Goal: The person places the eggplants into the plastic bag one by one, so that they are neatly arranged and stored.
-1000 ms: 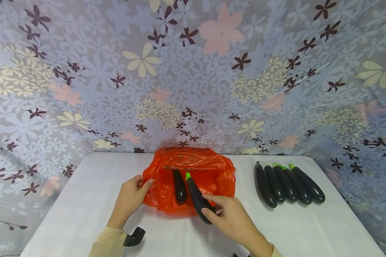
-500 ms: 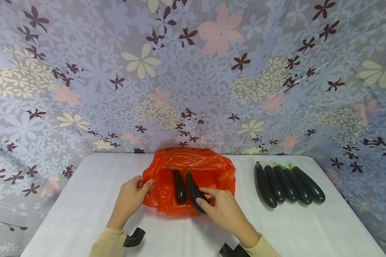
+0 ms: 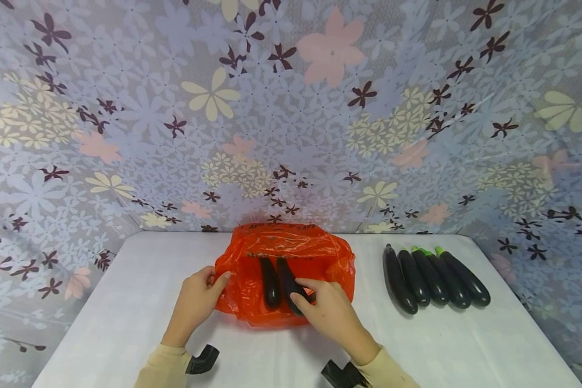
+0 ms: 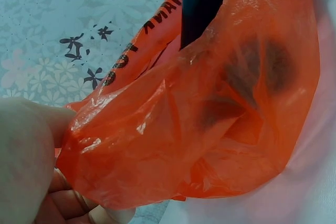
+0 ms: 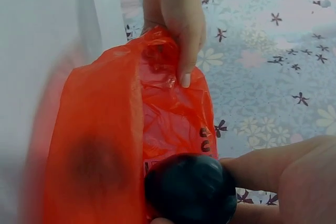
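Dark purple eggplant [image 3: 286, 279], lying in the mouth of a red plastic bag [image 3: 281, 242].
Long axis running away from the person, far end leaning left; right hand [image 3: 333, 313], the nearer, pinching its blunt near end from the right; left hand [image 3: 197, 299] pinching the bag's left edge; second eggplant [image 3: 270, 283] lying between.

There are seven eggplants [image 3: 430, 276], one bag [image 3: 338, 260], one table [image 3: 485, 345]
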Action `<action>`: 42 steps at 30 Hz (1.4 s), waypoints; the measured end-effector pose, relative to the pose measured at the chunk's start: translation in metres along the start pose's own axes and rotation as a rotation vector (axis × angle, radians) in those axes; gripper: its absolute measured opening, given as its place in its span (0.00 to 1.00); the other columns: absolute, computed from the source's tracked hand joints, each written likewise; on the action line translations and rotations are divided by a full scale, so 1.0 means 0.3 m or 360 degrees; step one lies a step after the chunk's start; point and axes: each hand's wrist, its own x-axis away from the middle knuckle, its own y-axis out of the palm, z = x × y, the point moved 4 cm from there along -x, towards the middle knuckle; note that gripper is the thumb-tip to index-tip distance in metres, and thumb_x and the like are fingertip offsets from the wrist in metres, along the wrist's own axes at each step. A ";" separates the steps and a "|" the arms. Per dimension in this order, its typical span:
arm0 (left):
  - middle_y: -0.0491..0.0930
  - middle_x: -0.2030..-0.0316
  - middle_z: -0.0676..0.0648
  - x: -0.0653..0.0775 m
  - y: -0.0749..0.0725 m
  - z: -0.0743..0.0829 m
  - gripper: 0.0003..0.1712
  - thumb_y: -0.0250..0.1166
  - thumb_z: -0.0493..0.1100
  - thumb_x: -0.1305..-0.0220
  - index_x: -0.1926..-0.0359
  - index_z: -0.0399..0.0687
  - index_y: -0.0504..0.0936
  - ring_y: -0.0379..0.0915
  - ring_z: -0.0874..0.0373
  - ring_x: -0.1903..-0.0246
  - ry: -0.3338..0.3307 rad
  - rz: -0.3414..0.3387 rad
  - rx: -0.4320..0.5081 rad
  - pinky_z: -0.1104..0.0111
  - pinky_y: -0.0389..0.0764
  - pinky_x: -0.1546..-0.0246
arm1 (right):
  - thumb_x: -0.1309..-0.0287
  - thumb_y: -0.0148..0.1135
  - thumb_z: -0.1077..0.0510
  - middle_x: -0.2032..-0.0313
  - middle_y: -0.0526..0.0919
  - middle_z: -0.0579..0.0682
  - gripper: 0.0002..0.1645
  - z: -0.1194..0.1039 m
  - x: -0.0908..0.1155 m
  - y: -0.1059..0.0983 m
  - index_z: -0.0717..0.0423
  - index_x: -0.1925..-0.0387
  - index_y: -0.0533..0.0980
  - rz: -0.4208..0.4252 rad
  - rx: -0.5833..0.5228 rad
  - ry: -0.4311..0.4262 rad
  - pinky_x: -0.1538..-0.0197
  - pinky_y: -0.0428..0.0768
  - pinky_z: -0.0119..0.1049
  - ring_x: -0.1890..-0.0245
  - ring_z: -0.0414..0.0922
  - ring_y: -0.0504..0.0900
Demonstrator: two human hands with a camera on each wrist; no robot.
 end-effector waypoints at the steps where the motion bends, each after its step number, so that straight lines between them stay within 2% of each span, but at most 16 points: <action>1: 0.67 0.81 0.49 0.000 0.001 -0.001 0.16 0.63 0.49 0.30 0.69 0.44 0.74 0.65 0.56 0.79 0.0001 0.0000 0.0001 0.70 0.65 0.79 | 0.36 0.66 0.50 0.95 0.62 0.38 0.23 -0.001 -0.001 0.002 0.58 0.44 0.81 0.0012 0.0016 -0.0009 0.84 0.53 0.29 0.92 0.35 0.49; 6: 0.68 0.80 0.49 -0.001 0.001 -0.002 0.16 0.63 0.50 0.30 0.69 0.44 0.74 0.66 0.56 0.79 0.0001 -0.0004 0.0000 0.70 0.66 0.79 | 0.36 0.67 0.50 0.95 0.62 0.36 0.22 -0.008 -0.009 0.007 0.58 0.45 0.82 0.0068 0.0062 -0.0031 0.84 0.53 0.29 0.92 0.34 0.49; 13: 0.67 0.81 0.49 -0.002 0.001 -0.003 0.16 0.63 0.50 0.30 0.69 0.44 0.74 0.66 0.56 0.79 -0.0015 -0.0019 -0.0006 0.70 0.66 0.79 | 0.37 0.68 0.52 0.94 0.58 0.34 0.22 -0.008 -0.031 0.023 0.61 0.46 0.82 0.0075 0.0063 -0.0036 0.84 0.52 0.29 0.92 0.33 0.48; 16: 0.67 0.81 0.49 -0.001 0.001 -0.002 0.16 0.63 0.50 0.30 0.69 0.44 0.74 0.66 0.56 0.79 -0.0006 -0.0018 -0.0011 0.70 0.66 0.79 | 0.37 0.67 0.53 0.94 0.61 0.37 0.22 0.001 -0.040 0.036 0.62 0.46 0.82 0.0061 0.0056 -0.0032 0.84 0.55 0.30 0.92 0.35 0.50; 17: 0.67 0.81 0.49 -0.001 0.001 -0.002 0.16 0.63 0.50 0.30 0.69 0.44 0.74 0.66 0.56 0.79 -0.0004 -0.0016 -0.0010 0.70 0.67 0.79 | 0.36 0.67 0.53 0.94 0.63 0.39 0.22 0.005 -0.042 0.040 0.63 0.46 0.81 0.0056 0.0056 -0.0025 0.84 0.58 0.31 0.92 0.36 0.54; 19: 0.67 0.81 0.49 0.000 0.000 0.000 0.16 0.63 0.49 0.30 0.69 0.44 0.74 0.65 0.56 0.79 0.0002 -0.0014 -0.0006 0.70 0.67 0.79 | 0.36 0.67 0.53 0.88 0.77 0.44 0.22 0.011 -0.047 0.048 0.63 0.46 0.81 0.0064 0.0079 -0.0020 0.78 0.72 0.33 0.87 0.38 0.71; 21: 0.67 0.81 0.49 0.000 0.000 0.000 0.16 0.63 0.49 0.30 0.69 0.43 0.74 0.66 0.56 0.79 0.0001 -0.0018 0.0001 0.70 0.67 0.79 | 0.36 0.66 0.53 0.76 0.86 0.51 0.23 0.015 -0.050 0.056 0.64 0.46 0.81 0.0070 0.0097 -0.0013 0.67 0.81 0.39 0.75 0.44 0.83; 22: 0.67 0.81 0.49 0.000 0.000 0.000 0.16 0.63 0.49 0.30 0.69 0.43 0.74 0.66 0.56 0.79 -0.0001 -0.0021 0.0004 0.70 0.67 0.79 | 0.36 0.66 0.53 0.70 0.88 0.54 0.23 0.017 -0.052 0.059 0.65 0.46 0.81 0.0077 0.0107 -0.0014 0.62 0.83 0.43 0.68 0.46 0.86; 24: 0.68 0.81 0.49 0.000 0.001 0.001 0.16 0.63 0.49 0.30 0.69 0.43 0.74 0.66 0.56 0.79 -0.0010 -0.0026 0.0010 0.70 0.67 0.78 | 0.36 0.66 0.53 0.59 0.88 0.57 0.23 0.019 -0.055 0.066 0.66 0.46 0.81 0.0086 0.0126 -0.0009 0.53 0.83 0.48 0.58 0.49 0.86; 32: 0.67 0.81 0.49 -0.001 0.001 0.000 0.16 0.63 0.49 0.30 0.69 0.43 0.73 0.65 0.56 0.79 -0.0007 -0.0027 0.0005 0.70 0.66 0.78 | 0.36 0.66 0.54 0.57 0.87 0.59 0.22 0.018 -0.060 0.079 0.67 0.48 0.81 0.0107 0.0172 0.0007 0.53 0.83 0.51 0.57 0.53 0.86; 37: 0.68 0.80 0.49 -0.002 0.003 0.001 0.16 0.63 0.50 0.29 0.68 0.43 0.74 0.66 0.56 0.79 -0.0017 -0.0034 0.0010 0.70 0.67 0.78 | 0.37 0.66 0.56 0.59 0.87 0.59 0.21 0.020 -0.063 0.081 0.69 0.49 0.80 0.0125 0.0192 -0.0026 0.58 0.84 0.49 0.63 0.50 0.87; 42: 0.68 0.80 0.49 -0.001 0.003 0.002 0.16 0.63 0.49 0.29 0.69 0.43 0.74 0.66 0.56 0.79 -0.0017 -0.0033 0.0011 0.70 0.67 0.79 | 0.37 0.67 0.55 0.56 0.87 0.61 0.23 0.022 -0.064 0.086 0.69 0.48 0.79 0.0080 0.0213 0.0007 0.54 0.83 0.52 0.58 0.55 0.87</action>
